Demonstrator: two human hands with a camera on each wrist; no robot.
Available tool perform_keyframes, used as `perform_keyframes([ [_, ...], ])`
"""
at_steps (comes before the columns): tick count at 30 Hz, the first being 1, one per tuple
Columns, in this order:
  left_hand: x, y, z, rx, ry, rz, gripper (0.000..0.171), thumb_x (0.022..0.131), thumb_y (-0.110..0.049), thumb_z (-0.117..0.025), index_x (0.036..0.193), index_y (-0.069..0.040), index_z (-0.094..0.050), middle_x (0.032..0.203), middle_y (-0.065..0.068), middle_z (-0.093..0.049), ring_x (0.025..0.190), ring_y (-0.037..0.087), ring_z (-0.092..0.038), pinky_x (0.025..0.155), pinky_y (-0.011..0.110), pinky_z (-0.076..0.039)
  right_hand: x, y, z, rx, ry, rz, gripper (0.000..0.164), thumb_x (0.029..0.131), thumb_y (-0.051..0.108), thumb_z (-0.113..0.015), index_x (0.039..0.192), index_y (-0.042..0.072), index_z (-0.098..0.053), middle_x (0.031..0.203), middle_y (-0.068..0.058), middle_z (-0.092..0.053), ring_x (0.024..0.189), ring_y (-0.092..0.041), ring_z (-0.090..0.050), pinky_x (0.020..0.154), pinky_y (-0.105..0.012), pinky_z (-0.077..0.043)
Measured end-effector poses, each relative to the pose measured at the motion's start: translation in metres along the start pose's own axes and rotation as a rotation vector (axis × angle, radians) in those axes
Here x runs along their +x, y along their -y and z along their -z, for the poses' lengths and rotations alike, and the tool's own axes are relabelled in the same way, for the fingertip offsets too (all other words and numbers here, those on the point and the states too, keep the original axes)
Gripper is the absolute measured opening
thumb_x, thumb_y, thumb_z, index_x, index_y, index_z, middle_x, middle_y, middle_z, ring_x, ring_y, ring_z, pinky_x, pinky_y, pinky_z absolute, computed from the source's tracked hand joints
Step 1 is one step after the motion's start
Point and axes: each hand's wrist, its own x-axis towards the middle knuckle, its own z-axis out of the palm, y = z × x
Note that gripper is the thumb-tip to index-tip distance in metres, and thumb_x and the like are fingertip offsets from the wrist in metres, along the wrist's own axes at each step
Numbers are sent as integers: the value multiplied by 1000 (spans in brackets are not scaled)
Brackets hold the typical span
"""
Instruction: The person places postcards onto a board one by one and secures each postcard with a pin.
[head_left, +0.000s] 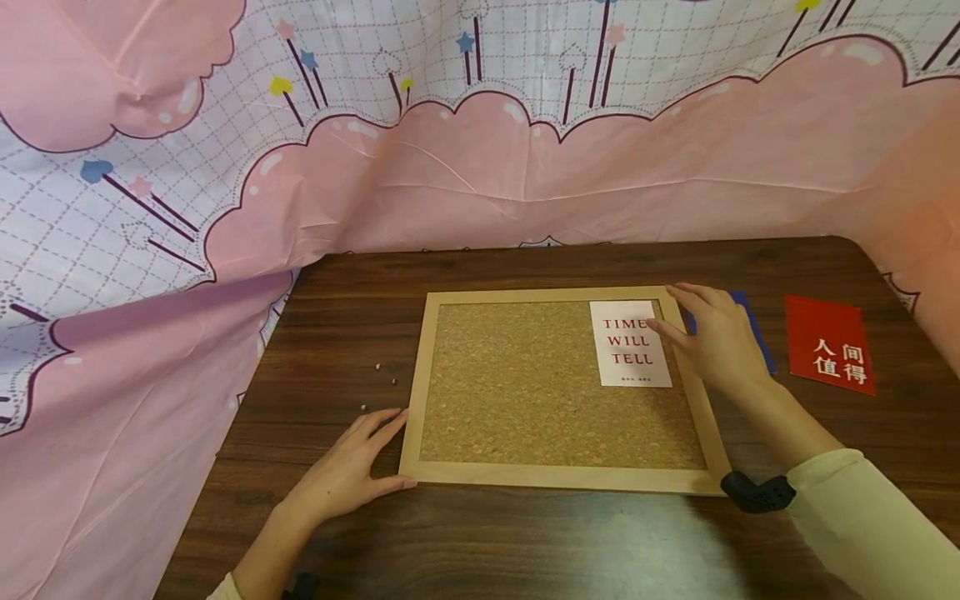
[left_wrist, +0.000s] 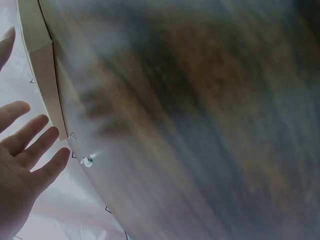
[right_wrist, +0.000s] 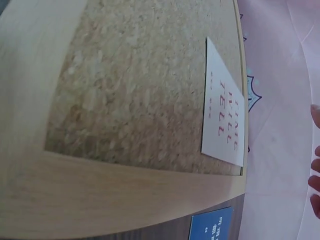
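Corkboard (head_left: 525,400) lies flat on the surface (head_left: 525,542) between your hands. Your left hand (head_left: 345,467), fingers spread, is by its lower-left corner, gripping nothing; your right hand (head_left: 716,342), fingers loosely parted, is over the upper-right corner, its thumb overlapping the white card (head_left: 626,350), though you cannot tell if it touches. By the look of it, work is early: that card sits in the cork's upper right with no pin visible, while the blue card (right_wrist: 212,225), red card (head_left: 828,333) and three tiny pin-like pieces (head_left: 394,382) remain off the board.
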Motion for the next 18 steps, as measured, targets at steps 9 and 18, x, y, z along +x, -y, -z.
perform_keyframes([
  [9,-3,5,6,6,-26,10,93,78,-59,-71,151,-16,-34,150,11,-40,136,33,-41,101,53,-46,-8,-3,-1,8,104,11,60,91,33,-68,136,-2,-53,139,-29,-49,129,-50,-41,102,-68,-33],
  [18,-5,12,18,43,-238,36,72,83,-42,-75,141,-6,-50,138,13,-53,126,33,-51,97,50,-49,-21,-14,-6,16,141,26,60,92,33,-66,138,-3,-50,138,-30,-50,126,-52,-42,98,-68,-36],
])
